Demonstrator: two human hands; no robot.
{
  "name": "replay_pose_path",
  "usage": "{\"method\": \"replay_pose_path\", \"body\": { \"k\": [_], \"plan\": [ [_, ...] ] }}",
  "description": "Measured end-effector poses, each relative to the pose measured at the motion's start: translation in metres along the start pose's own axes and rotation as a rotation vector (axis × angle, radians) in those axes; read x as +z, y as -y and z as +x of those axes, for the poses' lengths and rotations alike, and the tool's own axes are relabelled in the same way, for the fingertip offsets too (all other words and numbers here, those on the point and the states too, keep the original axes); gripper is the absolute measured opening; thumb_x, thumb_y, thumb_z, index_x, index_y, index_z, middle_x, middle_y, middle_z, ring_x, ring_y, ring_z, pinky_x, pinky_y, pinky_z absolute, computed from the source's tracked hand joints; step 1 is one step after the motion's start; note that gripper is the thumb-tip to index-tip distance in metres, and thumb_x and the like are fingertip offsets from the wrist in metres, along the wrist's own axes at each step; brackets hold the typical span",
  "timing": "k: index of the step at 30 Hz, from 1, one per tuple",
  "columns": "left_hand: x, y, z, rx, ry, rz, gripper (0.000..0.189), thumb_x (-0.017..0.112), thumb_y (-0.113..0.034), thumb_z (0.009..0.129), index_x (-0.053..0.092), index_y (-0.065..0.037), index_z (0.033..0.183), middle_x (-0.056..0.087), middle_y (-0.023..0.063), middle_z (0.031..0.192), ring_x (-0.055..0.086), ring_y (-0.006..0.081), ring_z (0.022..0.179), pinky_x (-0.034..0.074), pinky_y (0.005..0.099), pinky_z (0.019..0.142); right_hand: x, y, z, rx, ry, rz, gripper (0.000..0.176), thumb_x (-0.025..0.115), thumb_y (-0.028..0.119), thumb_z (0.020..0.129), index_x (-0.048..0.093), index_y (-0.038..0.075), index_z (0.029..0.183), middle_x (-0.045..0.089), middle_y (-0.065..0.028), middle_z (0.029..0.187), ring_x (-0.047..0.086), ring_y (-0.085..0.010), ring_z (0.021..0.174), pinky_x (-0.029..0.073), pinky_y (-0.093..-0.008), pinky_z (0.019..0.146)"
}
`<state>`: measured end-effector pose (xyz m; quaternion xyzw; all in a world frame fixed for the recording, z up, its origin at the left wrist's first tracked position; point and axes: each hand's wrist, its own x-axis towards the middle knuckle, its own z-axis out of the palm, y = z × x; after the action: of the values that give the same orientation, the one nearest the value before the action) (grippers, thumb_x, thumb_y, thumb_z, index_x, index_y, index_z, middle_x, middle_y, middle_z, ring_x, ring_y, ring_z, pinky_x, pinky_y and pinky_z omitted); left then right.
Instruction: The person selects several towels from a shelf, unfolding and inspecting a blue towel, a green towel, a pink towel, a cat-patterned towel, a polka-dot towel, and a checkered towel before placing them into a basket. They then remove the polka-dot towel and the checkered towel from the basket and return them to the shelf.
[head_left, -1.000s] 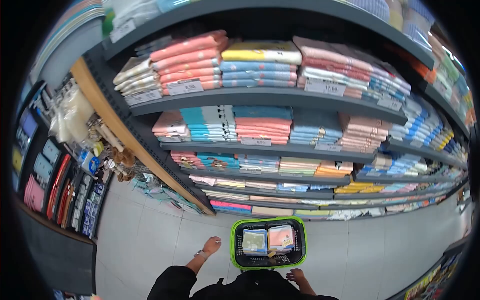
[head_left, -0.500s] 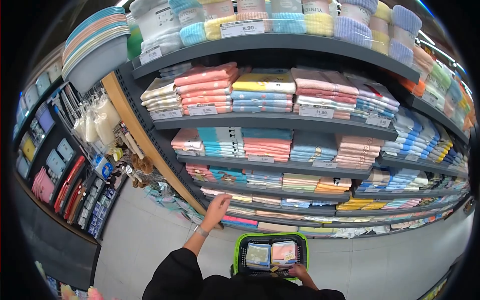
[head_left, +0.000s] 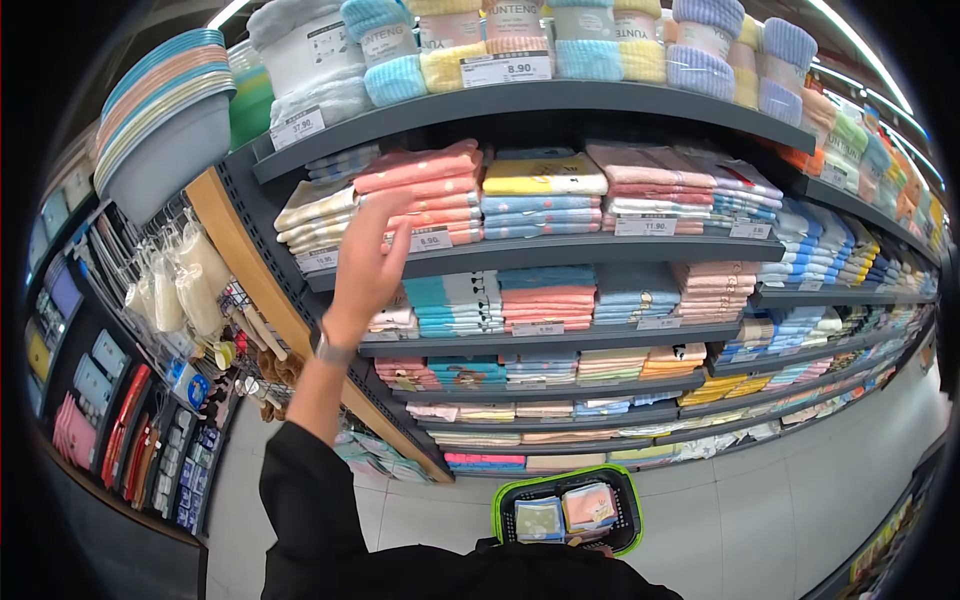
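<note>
My left hand point(head_left: 372, 262) is raised in front of the upper shelf of folded towels, fingers stretched out and thumb apart, with nothing in it. Its fingertips overlap the pink spotted towels point(head_left: 425, 165) in view; whether they touch cannot be told. Beside these lie checked cream towels point(head_left: 318, 205) and a yellow-topped stack of blue towels point(head_left: 545, 175). Below, a black shopping basket with a green rim point(head_left: 637, 500) holds a green-and-white towel pack point(head_left: 540, 518) and a pink one point(head_left: 590, 505). My right hand point(head_left: 603, 548) barely shows at the basket's near side, its fingers hidden.
Rolled towels point(head_left: 590, 40) fill the top shelf above a price tag point(head_left: 507, 68). Stacked basins point(head_left: 165, 110) stand at upper left, over a wooden post point(head_left: 240, 240) and hanging bath scrubbers point(head_left: 200, 285). Grey tiled floor point(head_left: 690, 520) surrounds the basket.
My left hand has risen from the low shelves up to the pink spotted towels. The basket sits slightly farther right in view, and my right hand is now mostly hidden.
</note>
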<state>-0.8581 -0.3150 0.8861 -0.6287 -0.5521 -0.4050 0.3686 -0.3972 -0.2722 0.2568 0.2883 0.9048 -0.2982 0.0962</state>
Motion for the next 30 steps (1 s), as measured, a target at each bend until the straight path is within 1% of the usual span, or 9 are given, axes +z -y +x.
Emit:
{"method": "replay_pose_path", "body": {
  "k": [4, 10, 13, 14, 18, 25, 27, 29, 30],
  "plan": [
    [0.015, 0.053, 0.048, 0.129, 0.05, 0.042, 0.029, 0.058, -0.014, 0.082, 0.054, -0.002, 0.108, 0.059, 0.0155, 0.102, 0.056, 0.0315, 0.097, 0.042, 0.0393, 0.083, 0.002, 0.023, 0.002, -0.008, -0.022, 0.001, 0.029, 0.061, 0.029, 0.074, 0.063, 0.001, 0.081, 0.063, -0.0189, 0.083, 0.062, -0.0299, 0.076, 0.048, -0.0412, 0.07],
    [0.029, 0.088, 0.066, -0.141, 0.535, 0.087, 0.055, 0.057, -0.04, 0.079, 0.051, -0.003, 0.12, 0.058, 0.0206, 0.109, 0.055, 0.0357, 0.102, 0.043, 0.0395, 0.087, 0.005, 0.033, -0.005, 0.025, -0.093, 0.015, 0.029, 0.058, 0.027, 0.077, 0.062, 0.0, 0.085, 0.063, -0.0183, 0.086, 0.062, -0.0288, 0.08, 0.048, -0.0406, 0.072],
    [0.031, 0.096, 0.072, -0.155, 0.57, 0.06, 0.051, 0.056, -0.039, 0.08, 0.054, -0.003, 0.116, 0.06, 0.0215, 0.105, 0.056, 0.0363, 0.099, 0.044, 0.04, 0.085, 0.016, 0.026, -0.022, 0.062, -0.124, 0.03, 0.029, 0.057, 0.026, 0.079, 0.062, -0.001, 0.087, 0.063, -0.018, 0.088, 0.062, -0.0283, 0.082, 0.048, -0.0402, 0.074],
    [0.031, 0.096, 0.074, -0.131, 0.58, 0.079, 0.043, 0.055, -0.029, 0.081, 0.055, -0.001, 0.114, 0.06, 0.0214, 0.105, 0.057, 0.0355, 0.098, 0.045, 0.0369, 0.084, 0.02, 0.025, -0.026, 0.067, -0.131, 0.034, 0.029, 0.056, 0.026, 0.079, 0.062, -0.001, 0.087, 0.063, -0.0179, 0.089, 0.062, -0.0281, 0.082, 0.049, -0.0401, 0.074],
    [0.032, 0.099, 0.078, -0.153, 0.619, 0.082, 0.044, 0.049, -0.016, 0.075, 0.053, -0.002, 0.116, 0.059, 0.0244, 0.102, 0.057, 0.0369, 0.095, 0.045, 0.0385, 0.082, 0.025, 0.018, -0.032, 0.061, -0.159, 0.041, 0.029, 0.054, 0.025, 0.081, 0.062, -0.002, 0.09, 0.064, -0.0175, 0.091, 0.062, -0.0274, 0.085, 0.049, -0.0397, 0.076],
    [0.042, 0.106, 0.072, -0.226, 0.571, 0.183, 0.044, 0.05, -0.016, 0.073, 0.053, -0.007, 0.116, 0.06, 0.0239, 0.095, 0.056, 0.039, 0.091, 0.045, 0.0447, 0.08, 0.018, 0.004, -0.02, -0.01, -0.202, 0.04, 0.03, 0.051, 0.023, 0.084, 0.061, -0.003, 0.094, 0.064, -0.0169, 0.095, 0.062, -0.0261, 0.09, 0.049, -0.0389, 0.079],
    [0.048, 0.128, 0.069, -0.156, 0.468, 0.475, 0.041, 0.052, -0.016, 0.075, 0.052, -0.007, 0.114, 0.06, 0.0227, 0.094, 0.057, 0.0383, 0.088, 0.045, 0.0464, 0.077, 0.011, 0.005, -0.02, -0.038, -0.207, 0.04, 0.03, 0.05, 0.022, 0.085, 0.061, -0.004, 0.095, 0.064, -0.0167, 0.096, 0.062, -0.0257, 0.091, 0.049, -0.0387, 0.08],
    [0.034, 0.11, 0.068, -0.167, 0.388, 0.451, 0.038, 0.051, -0.015, 0.077, 0.052, -0.006, 0.114, 0.059, 0.0227, 0.097, 0.056, 0.0376, 0.091, 0.045, 0.0438, 0.077, 0.027, -0.008, -0.002, -0.062, -0.215, 0.048, 0.03, 0.048, 0.021, 0.086, 0.061, -0.004, 0.096, 0.064, -0.0165, 0.097, 0.062, -0.0254, 0.092, 0.049, -0.0385, 0.081],
    [0.027, 0.096, 0.067, -0.175, 0.306, 0.418, 0.035, 0.051, -0.014, 0.079, 0.052, -0.005, 0.113, 0.058, 0.0227, 0.101, 0.056, 0.0368, 0.094, 0.045, 0.0413, 0.077, 0.031, -0.02, 0.019, -0.084, -0.406, 0.234, 0.023, 0.054, 0.02, 0.08, 0.062, -0.001, 0.086, 0.062, -0.0186, 0.086, 0.063, -0.0271, 0.083, 0.049, -0.0385, 0.073]
  ]
}}
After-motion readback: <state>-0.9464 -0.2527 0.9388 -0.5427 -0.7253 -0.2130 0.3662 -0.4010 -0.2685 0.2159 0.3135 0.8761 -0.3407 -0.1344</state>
